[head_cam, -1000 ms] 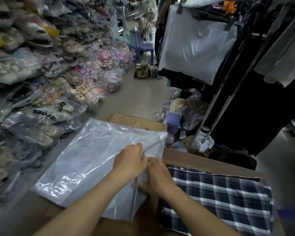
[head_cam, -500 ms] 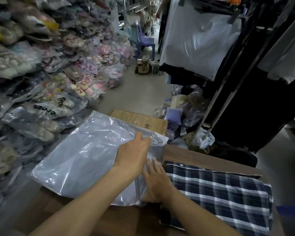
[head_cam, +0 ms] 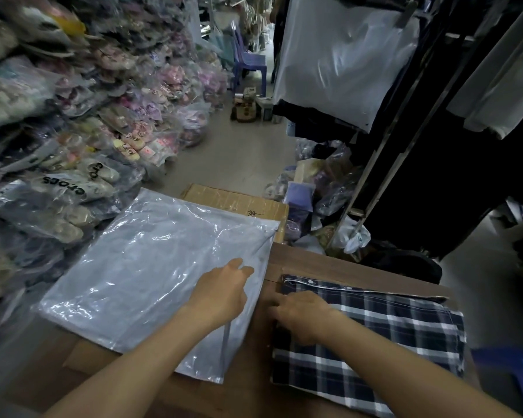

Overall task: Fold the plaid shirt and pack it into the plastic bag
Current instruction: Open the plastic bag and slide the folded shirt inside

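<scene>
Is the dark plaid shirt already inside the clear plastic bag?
No. The folded plaid shirt lies on the wooden table beside the bag.

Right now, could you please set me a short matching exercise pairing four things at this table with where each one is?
Things:
1. plaid shirt
2. plastic bag
3. cardboard box
4. purple chair

Places:
A. beyond the table's far edge
B. far down the aisle
C. folded, under the right hand
D. flat, under the left hand

Pairs: 1-C, 2-D, 3-A, 4-B
</scene>
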`<state>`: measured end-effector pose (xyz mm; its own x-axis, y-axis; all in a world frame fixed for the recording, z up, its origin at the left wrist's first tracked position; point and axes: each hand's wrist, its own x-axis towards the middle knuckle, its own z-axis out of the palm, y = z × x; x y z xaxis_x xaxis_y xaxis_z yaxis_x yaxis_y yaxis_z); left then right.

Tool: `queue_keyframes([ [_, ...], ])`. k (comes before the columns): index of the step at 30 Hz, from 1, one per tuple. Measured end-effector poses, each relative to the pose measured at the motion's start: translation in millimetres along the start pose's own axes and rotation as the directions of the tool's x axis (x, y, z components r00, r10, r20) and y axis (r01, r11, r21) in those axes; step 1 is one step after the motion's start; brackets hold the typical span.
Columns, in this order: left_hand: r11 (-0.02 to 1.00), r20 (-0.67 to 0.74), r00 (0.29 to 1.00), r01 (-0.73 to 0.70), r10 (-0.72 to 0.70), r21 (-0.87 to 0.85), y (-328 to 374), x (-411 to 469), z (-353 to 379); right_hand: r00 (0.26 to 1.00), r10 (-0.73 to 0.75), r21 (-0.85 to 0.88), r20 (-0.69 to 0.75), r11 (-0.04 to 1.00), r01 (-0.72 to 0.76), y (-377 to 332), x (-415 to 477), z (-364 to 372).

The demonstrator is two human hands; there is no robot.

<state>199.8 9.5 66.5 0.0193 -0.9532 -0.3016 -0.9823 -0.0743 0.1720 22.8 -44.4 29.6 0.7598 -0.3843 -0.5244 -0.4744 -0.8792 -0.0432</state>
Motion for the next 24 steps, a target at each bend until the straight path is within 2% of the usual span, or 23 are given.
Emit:
queue_keyframes([
  [6,0.998,0.017,1.000,-0.015,0.016,-0.055,-1,2,6,0.997,0.042,0.026,-0.069,0.999,-0.041,-4,-7,-18],
  [11,0.989,0.013,1.000,-0.025,0.028,-0.147,-3,5,10,0.935,-0.067,0.118,-0.350,0.986,0.115,-14,-14,-39],
  [14,0.982,0.021,0.999,-0.028,0.033,-0.189,-3,3,9,0.904,-0.098,0.109,-0.416,0.982,0.157,-19,-5,-38],
  [19,0.983,0.009,1.000,-0.026,0.028,-0.179,-2,-2,1,0.915,-0.068,0.081,-0.397,0.991,0.109,-14,19,-20],
  [24,0.976,0.005,0.998,-0.064,0.066,-0.207,0,-10,-4,0.889,0.047,0.002,-0.456,0.999,-0.051,-4,45,-14],
])
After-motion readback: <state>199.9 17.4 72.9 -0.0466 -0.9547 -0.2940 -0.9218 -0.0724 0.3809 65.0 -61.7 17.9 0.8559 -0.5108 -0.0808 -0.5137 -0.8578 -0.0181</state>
